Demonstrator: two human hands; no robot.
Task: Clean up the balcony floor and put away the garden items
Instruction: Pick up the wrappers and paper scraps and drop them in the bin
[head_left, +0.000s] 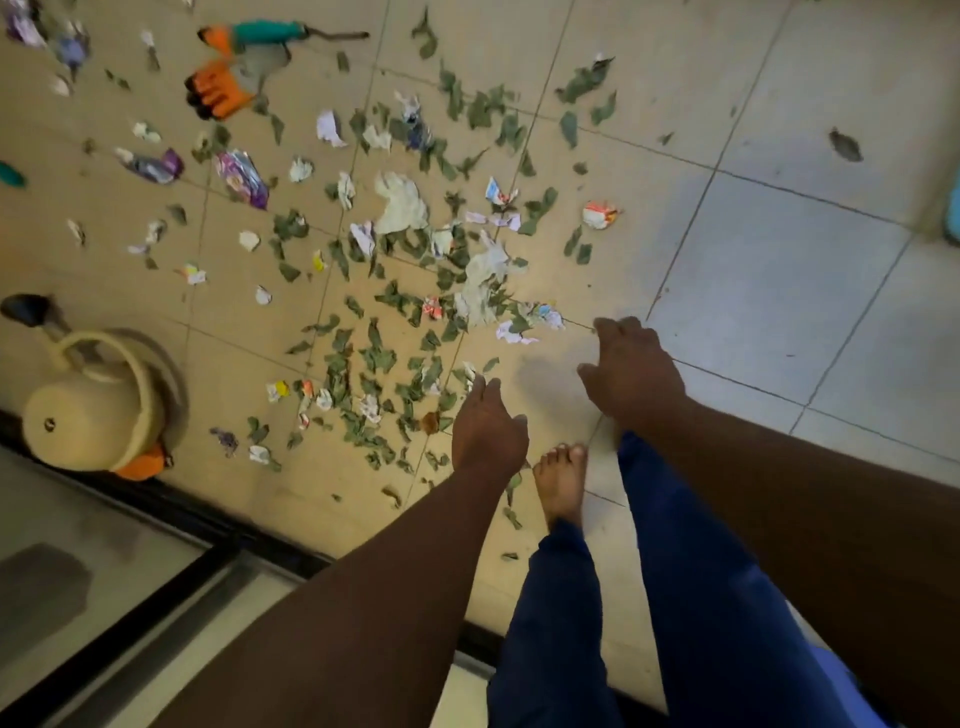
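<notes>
We look down on a tiled balcony floor (779, 270), its pale squares scattered with green leaves (379, 358) and crumpled paper scraps (400, 205) across the middle. Along the lower left runs a dark sliding-door frame (156, 525). Beside that frame sits a cream watering can (93, 410), lying near the litter's left edge. Blue trouser legs (701, 597) and one bare foot (561, 483) stand at the near edge of the leaves. Our left hand (488, 434) hangs above the leaves with fingers loosely curled, holding nothing. Our right hand (631, 376) hovers just beside the paper scraps, fingers bent downward and empty. Far up left lie orange gardening gloves (218, 88) and a teal-handled garden tool (275, 34), well apart from both hands. A purple wrapper (241, 176) lies among the litter.
</notes>
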